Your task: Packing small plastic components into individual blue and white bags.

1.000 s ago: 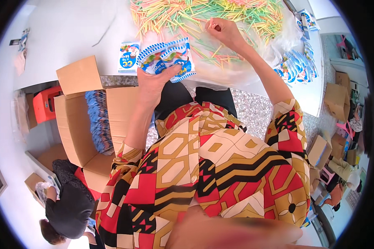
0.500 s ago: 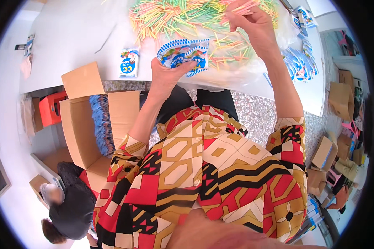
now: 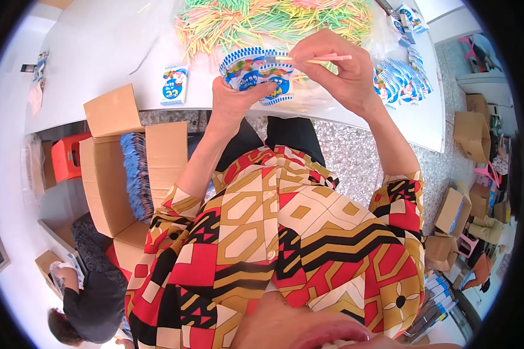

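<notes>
My left hand is closed on a fanned bunch of blue-and-white printed packets, its thumb pressed over the front one. Just right of the bunch, my right hand pinches a few thin pink and yellow sticks. Their left ends reach the upper opening of the front packet; how far in they go I cannot tell. Beyond both hands, a wide heap of pastel green, yellow, pink and orange sticks lies on clear plastic sheeting on the white table.
One packet lies left of my hand, and a fanned row of packets lies at right. Below the table's left edge stands an open cardboard box holding blue packets, beside a red plastic stool. Another person sits at lower left.
My right hand has come from the stick heap down and left to the packets, bringing a few sticks. My left hand still grips the packets in about the same place.
</notes>
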Motion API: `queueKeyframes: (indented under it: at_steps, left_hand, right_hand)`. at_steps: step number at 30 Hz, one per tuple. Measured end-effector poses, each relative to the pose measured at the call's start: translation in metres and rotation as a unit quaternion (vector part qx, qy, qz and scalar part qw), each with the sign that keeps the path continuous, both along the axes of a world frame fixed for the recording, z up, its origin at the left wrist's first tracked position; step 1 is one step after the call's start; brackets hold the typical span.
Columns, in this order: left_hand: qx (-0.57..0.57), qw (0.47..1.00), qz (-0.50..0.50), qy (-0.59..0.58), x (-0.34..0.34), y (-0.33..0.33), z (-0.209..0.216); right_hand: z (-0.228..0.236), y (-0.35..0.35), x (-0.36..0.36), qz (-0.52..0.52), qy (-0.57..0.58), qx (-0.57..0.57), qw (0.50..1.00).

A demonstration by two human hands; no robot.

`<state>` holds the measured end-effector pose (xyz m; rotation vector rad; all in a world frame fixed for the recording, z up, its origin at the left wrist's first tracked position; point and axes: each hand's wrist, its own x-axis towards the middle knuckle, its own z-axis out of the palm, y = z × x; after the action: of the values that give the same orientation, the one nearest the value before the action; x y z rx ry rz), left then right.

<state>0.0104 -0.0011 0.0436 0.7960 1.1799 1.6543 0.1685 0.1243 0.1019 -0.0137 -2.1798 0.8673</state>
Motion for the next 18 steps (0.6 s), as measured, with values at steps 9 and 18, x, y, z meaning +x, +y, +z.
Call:
queueKeyframes:
  at_steps: [9, 18]
  left_hand:
    - [0.01, 0.994, -0.031, 0.103, 0.003, 0.001, 0.001]
    - [0.007, 0.997, -0.058, 0.047, 0.007, 0.014, -0.003]
  right_hand:
    - [0.006, -0.001, 0.011, 0.013, -0.144, -0.159, 0.977]
    - [0.015, 0.004, 0.0, -0.073, -0.166, -0.138, 0.974]
